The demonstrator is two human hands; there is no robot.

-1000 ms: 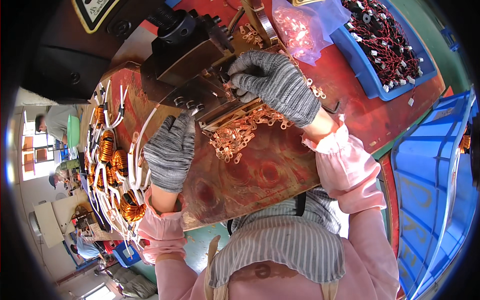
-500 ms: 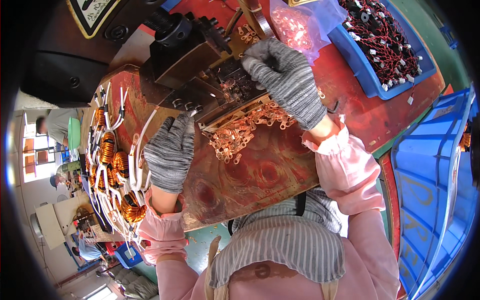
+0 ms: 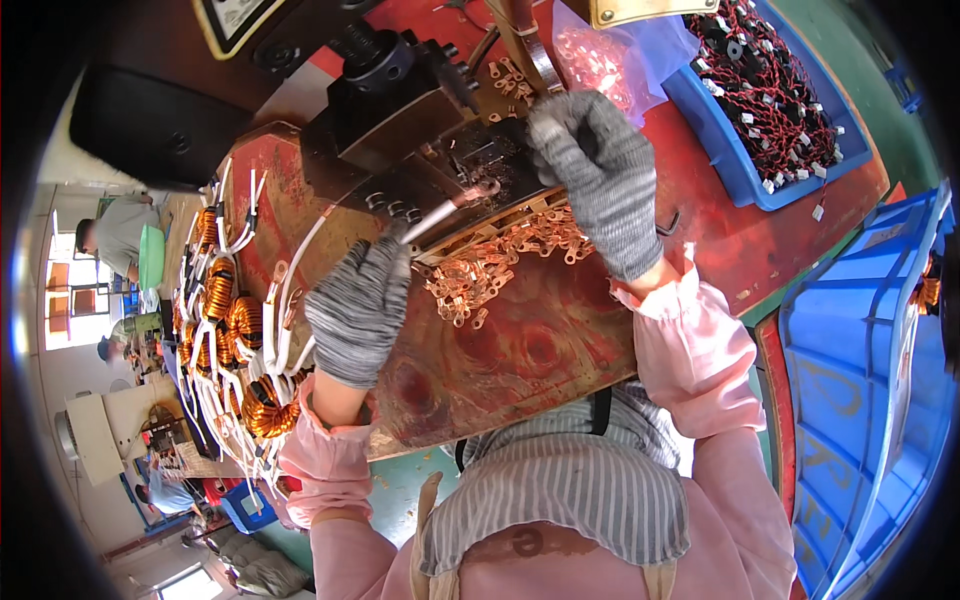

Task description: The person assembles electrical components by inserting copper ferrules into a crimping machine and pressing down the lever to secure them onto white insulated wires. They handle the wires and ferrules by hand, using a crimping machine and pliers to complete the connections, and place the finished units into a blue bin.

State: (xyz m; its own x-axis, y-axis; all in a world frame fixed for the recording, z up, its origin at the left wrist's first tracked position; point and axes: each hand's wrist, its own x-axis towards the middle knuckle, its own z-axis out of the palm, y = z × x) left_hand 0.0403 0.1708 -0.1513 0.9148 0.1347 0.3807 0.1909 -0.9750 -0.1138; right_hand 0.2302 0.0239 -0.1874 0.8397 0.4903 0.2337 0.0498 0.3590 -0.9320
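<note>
My left hand [image 3: 358,308], in a grey striped knit glove, pinches a white wire [image 3: 430,221]. At the wire's far end sits a copper ring terminal [image 3: 485,189], above the dark metal bed of a press [image 3: 405,110]. My right hand [image 3: 605,180], gloved alike, hovers at the press's right side with its fingers curled and thumb drawn in. Whatever may be between those fingertips is hidden. Just in front of the press, loose copper terminals [image 3: 470,285] lie heaped on the worn red table [image 3: 500,360].
Copper-wound coils [image 3: 268,408] with white leads crowd the table's left side. A clear bag of copper terminals [image 3: 595,65] lies behind my right hand. A blue tray [image 3: 715,140] of red-and-black wired parts stands far right, above a big blue bin [image 3: 860,380]. People work in the left background.
The wire's end with its ring terminal now shows plainly over the press bed. My right hand has come slightly back and right, and my left hand slightly right. The whole view has shifted a little.
</note>
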